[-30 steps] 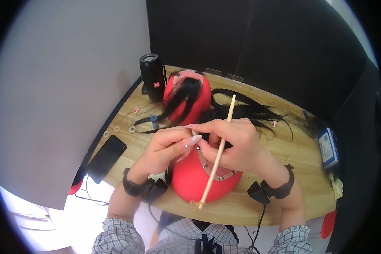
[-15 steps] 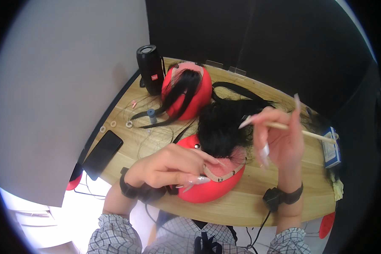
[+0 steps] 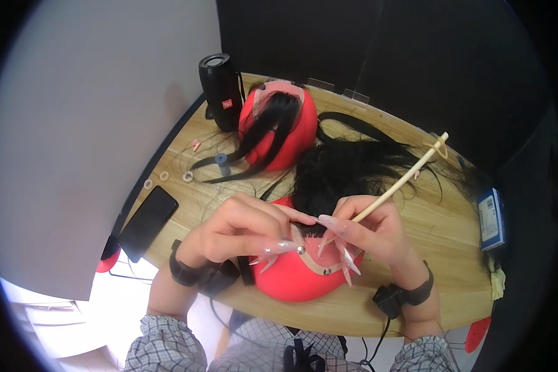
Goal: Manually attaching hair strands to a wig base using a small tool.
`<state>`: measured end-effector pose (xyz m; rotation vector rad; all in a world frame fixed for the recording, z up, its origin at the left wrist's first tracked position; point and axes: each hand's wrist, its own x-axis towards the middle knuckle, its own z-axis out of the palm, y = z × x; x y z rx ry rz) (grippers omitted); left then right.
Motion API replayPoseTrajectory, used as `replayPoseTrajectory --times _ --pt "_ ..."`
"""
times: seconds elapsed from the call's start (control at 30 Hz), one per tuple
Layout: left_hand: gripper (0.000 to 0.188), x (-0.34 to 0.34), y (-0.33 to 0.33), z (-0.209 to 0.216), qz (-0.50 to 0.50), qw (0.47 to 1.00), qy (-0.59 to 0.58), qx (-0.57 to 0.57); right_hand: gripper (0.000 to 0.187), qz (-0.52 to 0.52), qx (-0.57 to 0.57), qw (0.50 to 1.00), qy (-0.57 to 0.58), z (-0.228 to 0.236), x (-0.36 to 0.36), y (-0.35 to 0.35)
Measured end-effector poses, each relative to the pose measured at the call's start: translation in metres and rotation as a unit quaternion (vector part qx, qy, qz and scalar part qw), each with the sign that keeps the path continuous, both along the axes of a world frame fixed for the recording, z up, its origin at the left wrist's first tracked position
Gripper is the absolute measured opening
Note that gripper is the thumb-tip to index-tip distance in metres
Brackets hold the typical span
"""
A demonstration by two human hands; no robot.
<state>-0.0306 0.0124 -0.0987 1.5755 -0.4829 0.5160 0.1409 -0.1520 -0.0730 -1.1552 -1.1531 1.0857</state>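
Note:
A slim wooden stick (image 3: 403,178) slants up to the right from my right hand (image 3: 378,234), whose fingers are closed round its lower end; a yellowish band circles its top. The stick's working tip is hidden by my fingers. Both hands meet over the pink mesh (image 3: 336,254) of a wig cap on the near red head form (image 3: 294,285). My left hand (image 3: 242,229) rests at the mesh's left, index finger stretched along the hairline, other fingers curled; anything pinched there is hidden. Black hair (image 3: 319,180) lies back from the mesh beyond my fingers.
Behind stands a second red head form (image 3: 291,139) with black hair, beside a black cylindrical speaker (image 3: 222,93). A blue thread spool (image 3: 222,164), small rings and a black phone (image 3: 149,223) lie at left. A blue-white box (image 3: 491,219) sits at the right edge.
My right hand has moved left and down to the mesh, and the stick has swung to point up right. My left hand stays at the cap. The view has shifted slightly.

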Motion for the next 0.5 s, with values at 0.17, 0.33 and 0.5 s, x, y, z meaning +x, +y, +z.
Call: replayPoseTrajectory --times 0.17,0.33,0.5 --pt "0.019 0.001 0.002 -0.002 0.010 1.000 0.003 0.010 0.008 -0.010 0.035 0.999 0.004 -0.002 -0.003 -0.003" --pt "0.020 0.002 0.000 -0.003 0.036 0.999 -0.009 0.036 0.008 0.006 0.127 0.990 -0.061 -0.013 0.004 0.000" --pt "0.021 0.001 0.000 -0.002 0.043 0.999 -0.007 0.030 0.007 -0.038 0.012 0.999 0.027 -0.003 -0.008 -0.004"
